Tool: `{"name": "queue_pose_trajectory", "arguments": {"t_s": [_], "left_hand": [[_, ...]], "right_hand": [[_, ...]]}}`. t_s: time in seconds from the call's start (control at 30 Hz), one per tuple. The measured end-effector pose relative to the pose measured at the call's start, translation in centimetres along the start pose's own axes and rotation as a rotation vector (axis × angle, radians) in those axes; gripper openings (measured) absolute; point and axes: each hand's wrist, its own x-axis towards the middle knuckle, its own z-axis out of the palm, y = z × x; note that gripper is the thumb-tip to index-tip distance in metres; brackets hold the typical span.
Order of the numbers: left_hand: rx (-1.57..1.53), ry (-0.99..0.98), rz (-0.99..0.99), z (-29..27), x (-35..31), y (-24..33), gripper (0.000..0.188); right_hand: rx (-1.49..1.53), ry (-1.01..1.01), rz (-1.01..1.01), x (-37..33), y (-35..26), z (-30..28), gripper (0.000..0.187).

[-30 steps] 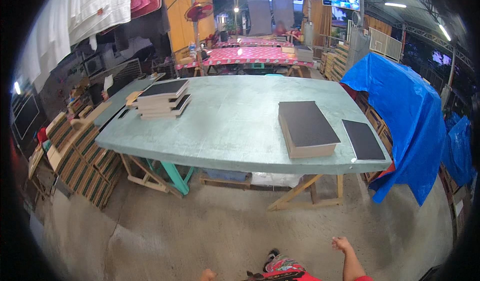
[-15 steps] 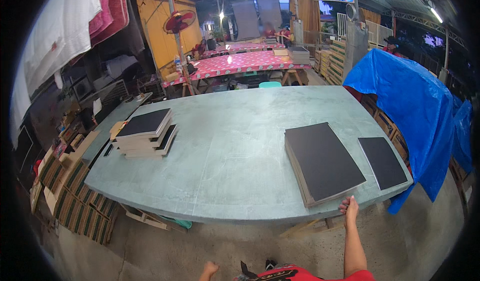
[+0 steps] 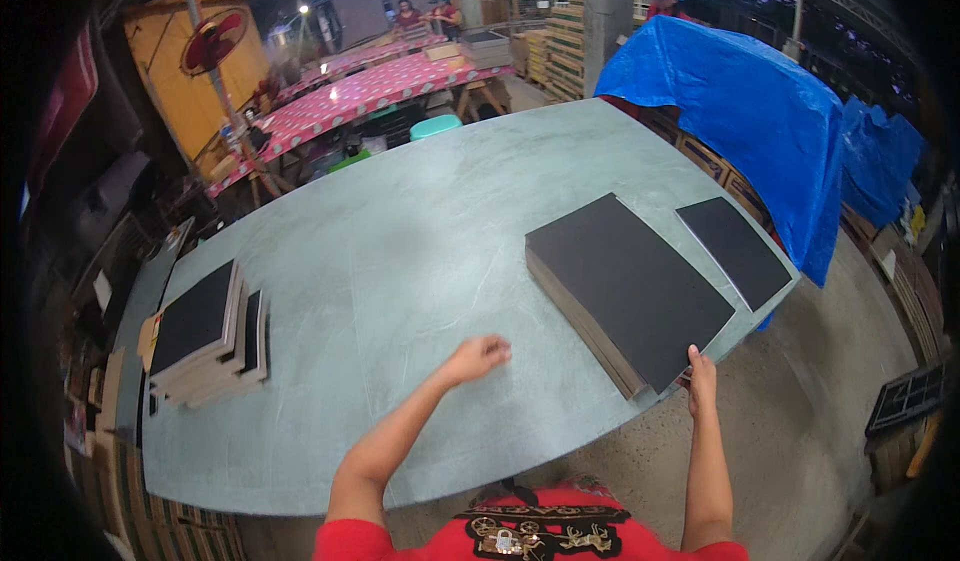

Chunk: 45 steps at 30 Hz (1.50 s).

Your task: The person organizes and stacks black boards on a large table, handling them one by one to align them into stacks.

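A tall pile of large black boards [image 3: 635,291] stands at the right of the grey-green table [image 3: 400,251], with its pale layered edges facing left. My right hand [image 3: 702,379] is closed on the near right corner of the top black board, thumb above and fingers underneath. To the left of that pile, my left hand [image 3: 480,358] is over the bare tabletop, slightly blurred, its fingers loosely bent and holding nothing. One thin black board [image 3: 735,251] with a pale edge lies alone near the table's right side.
Smaller black-topped stacks [image 3: 200,331] sit at the table's left end. A blue tarp [image 3: 740,101] drapes over crates along the right. Behind are a turquoise stool [image 3: 436,127], a pink-covered table [image 3: 350,103], a red fan [image 3: 213,43] and people farther back.
My left hand has risen from below the table and reached forward over it. My right hand has taken hold of the top board's corner. The view has turned right and down.
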Motion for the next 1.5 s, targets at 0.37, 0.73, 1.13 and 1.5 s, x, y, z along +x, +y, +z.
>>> {"name": "queue_pose_trajectory", "arguments": {"t_s": [0.37, 0.73, 1.13, 1.5], "left_hand": [[0.32, 0.425, -0.005, -4.9, 26.2, 2.0, 0.054], [0.303, 0.211, -0.167, -5.6, 26.6, 4.4, 0.07], [0.405, -0.243, -0.078, -3.7, 16.1, 6.1, 0.067], [-0.838, -0.214, -0.272, 2.9, 9.1, 6.5, 0.087]], "right_hand": [[-0.312, 0.13, -0.171, -4.0, -0.2, 6.8, 0.056], [0.287, -0.005, 0.235, -2.2, -2.7, 2.6, 0.037], [0.289, -0.088, 0.332, 1.9, -4.7, -4.7, 0.063], [-0.064, 0.055, 0.202, 4.7, -6.9, -4.5, 0.078]]}}
